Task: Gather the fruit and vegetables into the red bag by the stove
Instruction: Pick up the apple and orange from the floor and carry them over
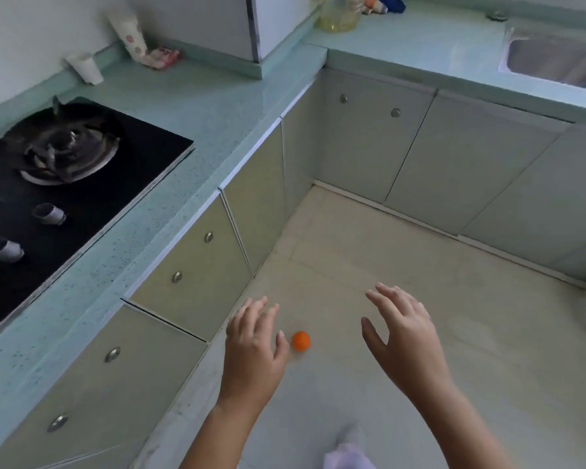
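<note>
My left hand (252, 346) and right hand (403, 336) were both held out over the floor (420, 299), fingers spread, gripping nothing. 1 small round orange fruit (300, 340) lay on the pale matte floor between them, just beside my left thumb. The speckled aqua worktop (190, 106) ran along the left edge above flat cabinet doors (197, 262) with round metal knobs. The glossy black stove (75, 177) sat far left. Open floor stretched right.

Head-height view, downward over kitchen floor (403, 299)
</note>
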A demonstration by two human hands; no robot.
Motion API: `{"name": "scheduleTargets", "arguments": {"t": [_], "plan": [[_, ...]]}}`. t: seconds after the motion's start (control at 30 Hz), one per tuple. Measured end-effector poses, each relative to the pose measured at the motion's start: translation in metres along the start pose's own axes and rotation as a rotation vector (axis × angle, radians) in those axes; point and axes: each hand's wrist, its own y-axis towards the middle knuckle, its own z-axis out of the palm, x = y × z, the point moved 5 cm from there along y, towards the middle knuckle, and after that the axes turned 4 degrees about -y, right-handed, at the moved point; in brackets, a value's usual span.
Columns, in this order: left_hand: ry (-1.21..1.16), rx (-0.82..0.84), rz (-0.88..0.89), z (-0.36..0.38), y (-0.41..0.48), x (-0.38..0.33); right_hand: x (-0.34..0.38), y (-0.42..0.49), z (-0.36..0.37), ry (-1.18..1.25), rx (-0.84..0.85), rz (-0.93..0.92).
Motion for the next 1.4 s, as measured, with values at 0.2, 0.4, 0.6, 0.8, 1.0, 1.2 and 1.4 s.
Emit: {"name": "scheduleTargets", "arguments": {"t": [0.2, 0.4, 0.6, 0.8, 1.0, 1.2, 1.4], "plan": [[0.061, -0.043, -0.141, 0.041, 0.018, 0.022, -0.045, 0.046, 0.052, 0.006, 0.131, -0.145], [0.12, -0.019, -0.263, 0.101, 0.013, 0.092, -0.054, 0.05, 0.149, 0.003, 0.21, -0.276], [0.134, 0.063, -0.312, 0.191, -0.014, 0.174, -0.077, 0.037, 0.268, 0.033, 0.298, -0.288], [0.127, 0.062, -0.354, 0.272, -0.039, 0.265, -0.103, 0.025, 0.397, 0.071, 0.383, -0.311], [0.157, 0.154, -0.397, 0.362, -0.066, 0.356, -0.136, 0.017, 0.515, 0.032, 0.413, -0.394], [0.183, 0.23, -0.488, 0.441, -0.097, 0.437, -0.176, 0.014, 0.621, -0.036, 0.478, -0.477], [0.111, 0.208, -0.621, 0.498, -0.135, 0.489, -0.203, -0.008, 0.707, 0.016, 0.594, -0.519]]}}
